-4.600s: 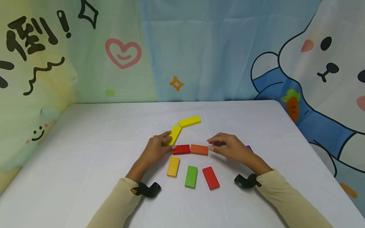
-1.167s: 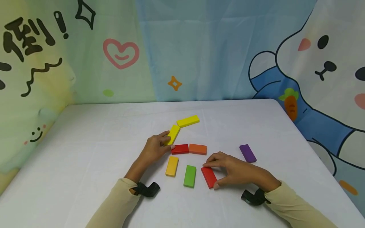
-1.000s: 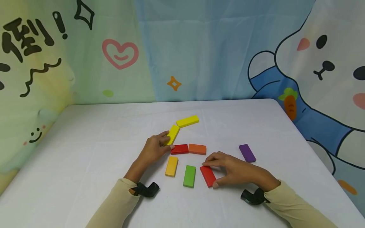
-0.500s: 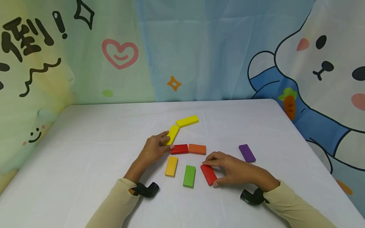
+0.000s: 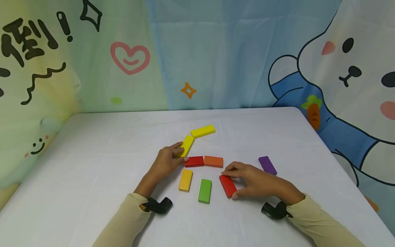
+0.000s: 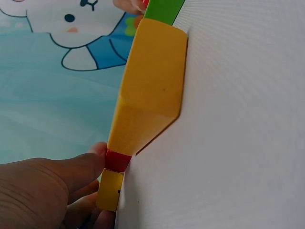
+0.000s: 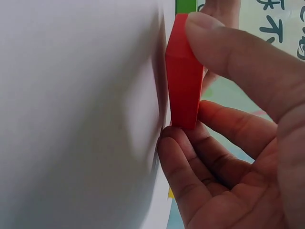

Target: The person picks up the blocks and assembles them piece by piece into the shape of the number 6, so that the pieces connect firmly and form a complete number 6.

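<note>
Currently, lower right of centre in the head view, the right hand (image 5: 253, 180) pinches the lower red block (image 5: 227, 186) between thumb and fingers, while lower left of centre the left hand (image 5: 168, 160), its fingers loosely bent, touches the steep yellow block (image 5: 188, 144) and the upper red block (image 5: 195, 161).

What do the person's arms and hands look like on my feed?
The left sleeve and right sleeve are plain beige and creased. A black, elbow-shaped wrist camera is worn at each wrist. The left hand and right hand are gloveless.
</note>
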A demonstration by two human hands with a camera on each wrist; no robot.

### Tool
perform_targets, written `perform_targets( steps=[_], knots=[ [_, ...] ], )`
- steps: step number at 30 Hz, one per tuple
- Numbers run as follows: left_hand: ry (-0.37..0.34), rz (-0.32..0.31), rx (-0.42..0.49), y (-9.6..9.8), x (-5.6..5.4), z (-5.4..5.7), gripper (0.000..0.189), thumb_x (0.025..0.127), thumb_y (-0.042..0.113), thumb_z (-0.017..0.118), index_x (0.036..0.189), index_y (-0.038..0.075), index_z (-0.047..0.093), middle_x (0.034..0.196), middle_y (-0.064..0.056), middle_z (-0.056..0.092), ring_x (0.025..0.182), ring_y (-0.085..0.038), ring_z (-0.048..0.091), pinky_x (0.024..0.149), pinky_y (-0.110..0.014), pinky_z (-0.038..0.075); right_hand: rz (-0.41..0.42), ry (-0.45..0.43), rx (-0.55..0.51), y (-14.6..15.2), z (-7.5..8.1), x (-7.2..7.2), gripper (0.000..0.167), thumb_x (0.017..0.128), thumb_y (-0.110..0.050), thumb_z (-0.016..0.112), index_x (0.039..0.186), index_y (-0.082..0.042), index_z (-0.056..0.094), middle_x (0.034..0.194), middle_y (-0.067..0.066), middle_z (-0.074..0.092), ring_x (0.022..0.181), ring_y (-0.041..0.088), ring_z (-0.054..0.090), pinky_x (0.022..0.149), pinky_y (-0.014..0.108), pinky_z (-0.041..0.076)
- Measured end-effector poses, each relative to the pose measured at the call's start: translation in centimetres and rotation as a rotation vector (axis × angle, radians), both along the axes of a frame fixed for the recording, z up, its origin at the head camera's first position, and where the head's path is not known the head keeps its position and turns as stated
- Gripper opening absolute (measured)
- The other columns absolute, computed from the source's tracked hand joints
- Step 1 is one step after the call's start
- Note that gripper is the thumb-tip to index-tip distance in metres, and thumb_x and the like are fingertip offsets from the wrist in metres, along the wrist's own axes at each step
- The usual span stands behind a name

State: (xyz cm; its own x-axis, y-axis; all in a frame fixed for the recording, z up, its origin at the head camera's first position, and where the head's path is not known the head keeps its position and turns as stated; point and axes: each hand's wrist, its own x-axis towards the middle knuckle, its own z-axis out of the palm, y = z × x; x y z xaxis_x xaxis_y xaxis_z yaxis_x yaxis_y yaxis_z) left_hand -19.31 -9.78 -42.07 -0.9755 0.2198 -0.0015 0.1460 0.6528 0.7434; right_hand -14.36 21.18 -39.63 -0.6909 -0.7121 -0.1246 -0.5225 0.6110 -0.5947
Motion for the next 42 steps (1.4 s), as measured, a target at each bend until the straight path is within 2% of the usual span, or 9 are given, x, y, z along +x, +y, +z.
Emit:
perform_targets(
  steps=[10, 23, 32, 42],
  knots=[
    [0.012, -0.008, 0.023, -0.1, 0.0, 0.2, 0.047, 0.088, 0.019, 0.074, 0.13, 0.004, 0.061, 0.144, -0.002, 0.05, 0.136, -0.025, 0.039, 0.108, -0.042, 0.035, -0.046, -0.006, -0.006, 0.6, -0.2, -0.7, 0.064, 0.078, -0.034, 0.083, 0.135, -0.016, 0.06, 0.127, -0.008, 0.049, 0.119, 0.016, 0.046, 0.099, 0.04, 0.046],
    [0.002, -0.009, 0.023, -0.1, 0.0, 0.1, 0.047, 0.088, 0.018, 0.074, 0.131, 0.004, 0.06, 0.144, -0.003, 0.05, 0.137, -0.026, 0.038, 0.107, -0.042, 0.036, -0.064, 0.003, -0.008, 1.5, -0.1, -1.9, 0.063, 0.079, -0.028, 0.082, 0.136, -0.013, 0.059, 0.128, -0.001, 0.05, 0.119, 0.021, 0.047, 0.093, 0.039, 0.05],
    [0.005, -0.007, 0.023, -0.1, 0.0, 0.0, 0.047, 0.088, 0.019, 0.074, 0.131, 0.004, 0.061, 0.143, -0.002, 0.05, 0.137, -0.026, 0.038, 0.107, -0.042, 0.036, -0.044, -0.063, -0.019, 1.8, 0.1, -2.8, 0.064, 0.082, -0.024, 0.08, 0.139, -0.01, 0.055, 0.133, 0.002, 0.048, 0.12, 0.022, 0.046, 0.097, 0.043, 0.047],
    [0.018, -0.01, 0.022, -0.1, 0.1, -0.1, 0.047, 0.088, 0.018, 0.074, 0.131, 0.004, 0.061, 0.143, -0.002, 0.05, 0.136, -0.026, 0.04, 0.106, -0.041, 0.038, 0.001, -0.077, -0.041, 1.9, 0.2, -3.2, 0.061, 0.084, -0.021, 0.078, 0.139, -0.009, 0.055, 0.133, 0.003, 0.048, 0.119, 0.024, 0.047, 0.098, 0.045, 0.046]
  ],
)
